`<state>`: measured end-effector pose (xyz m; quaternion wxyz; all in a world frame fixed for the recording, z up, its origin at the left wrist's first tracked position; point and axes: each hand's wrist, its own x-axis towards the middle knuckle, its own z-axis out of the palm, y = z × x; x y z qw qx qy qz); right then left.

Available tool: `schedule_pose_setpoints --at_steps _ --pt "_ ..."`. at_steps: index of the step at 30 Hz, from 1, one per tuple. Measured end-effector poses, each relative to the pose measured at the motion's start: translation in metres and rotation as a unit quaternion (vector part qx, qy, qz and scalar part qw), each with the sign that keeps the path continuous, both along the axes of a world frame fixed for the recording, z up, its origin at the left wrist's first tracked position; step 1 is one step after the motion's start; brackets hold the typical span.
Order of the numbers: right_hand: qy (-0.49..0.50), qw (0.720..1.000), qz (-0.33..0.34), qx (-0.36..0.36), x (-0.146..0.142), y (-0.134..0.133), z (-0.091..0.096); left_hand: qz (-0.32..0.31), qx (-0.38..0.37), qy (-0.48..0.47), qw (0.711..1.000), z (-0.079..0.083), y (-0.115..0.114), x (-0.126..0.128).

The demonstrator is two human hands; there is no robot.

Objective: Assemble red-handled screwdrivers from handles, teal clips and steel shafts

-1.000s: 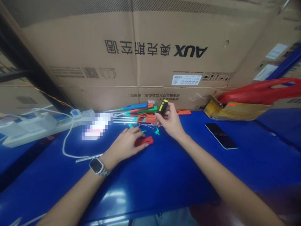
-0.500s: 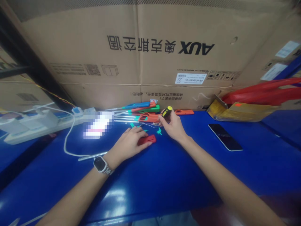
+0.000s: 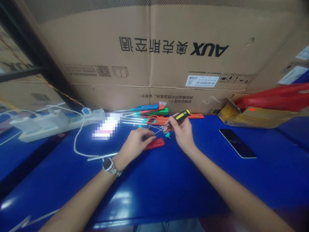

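Note:
My right hand [image 3: 182,132] grips a black and yellow screwdriver [image 3: 179,118], its thin shaft slanting down and left to my left fingertips. My left hand [image 3: 137,141] is closed in a pinch near the screwdriver's tip; whatever lies between its fingers is too small to make out. A red lighter handle [image 3: 158,143] lies on the table just below my left fingers. Beside my right fingers sits a small green plastic piece [image 3: 167,135]. Behind both hands lie several long-necked lighters, among them an orange one [image 3: 154,120], a green one [image 3: 158,112] and a blue one [image 3: 147,107].
A dark-screened phone [image 3: 237,143] lies on the blue table [image 3: 169,187] at right. Behind it stands a yellow-taped box [image 3: 256,116] with a red plastic bag [image 3: 272,96]. A power strip [image 3: 36,131] with white cables is at left. A large cardboard box [image 3: 154,71] closes off the back.
The screwdriver has tilted, and its shaft now points toward my left fingers. My left hand has come off the red handle and pinched together. The whole view has shifted slightly.

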<state>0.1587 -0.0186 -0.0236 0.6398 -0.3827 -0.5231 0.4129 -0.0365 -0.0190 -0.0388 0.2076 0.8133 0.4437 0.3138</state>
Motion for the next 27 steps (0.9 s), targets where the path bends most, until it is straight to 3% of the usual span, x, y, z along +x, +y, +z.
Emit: schedule_pose_setpoints --at_steps 19,27 --pt "-0.074 0.996 0.024 0.041 -0.007 -0.009 -0.003 -0.001 0.048 0.114 0.992 0.007 -0.003 0.003" --pt "-0.096 0.993 0.045 0.048 -0.007 -0.014 -0.003 -0.005 0.078 0.118 0.990 0.007 -0.009 0.008"
